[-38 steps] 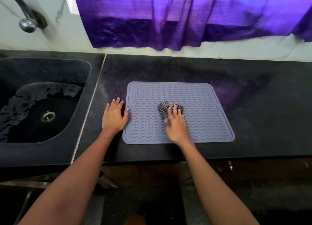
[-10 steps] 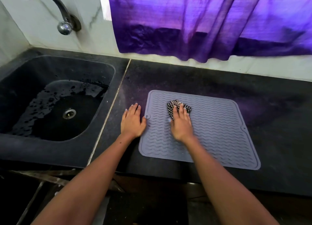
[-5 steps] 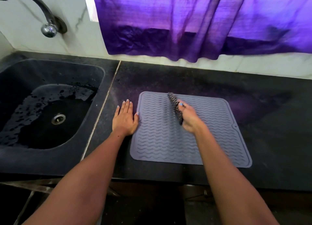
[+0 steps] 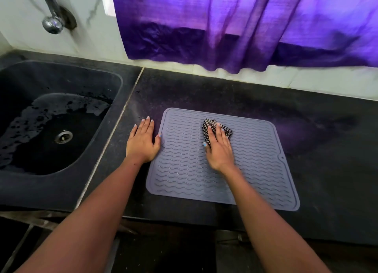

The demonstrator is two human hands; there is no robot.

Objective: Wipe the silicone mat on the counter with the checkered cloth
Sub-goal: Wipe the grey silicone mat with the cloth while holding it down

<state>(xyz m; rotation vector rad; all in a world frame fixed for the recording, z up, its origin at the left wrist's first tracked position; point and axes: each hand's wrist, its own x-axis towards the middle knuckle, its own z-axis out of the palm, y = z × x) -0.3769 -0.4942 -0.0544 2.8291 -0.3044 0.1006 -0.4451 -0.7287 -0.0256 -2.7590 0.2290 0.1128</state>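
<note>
The right hand (image 4: 219,150) covers much of the checkered cloth (image 4: 227,131), so only its far edges show, and the mat (image 4: 255,160) beneath the palm and forearm is hidden. That hand's outline is slightly blurred. The tap (image 4: 52,10) is cut off by the top edge, the sink (image 4: 98,150) by the left edge, the curtain (image 4: 235,27) by the top and right.

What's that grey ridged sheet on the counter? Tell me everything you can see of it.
The silicone mat is a grey-lilac, rubbery-looking rounded rectangle with wavy ridges, a raised rim and a small hole at its right edge. It lies flat on the dark counter, right of the sink. The right hand presses a bunched checkered cloth onto it; the left hand lies on the counter, thumb at its left edge.
</note>
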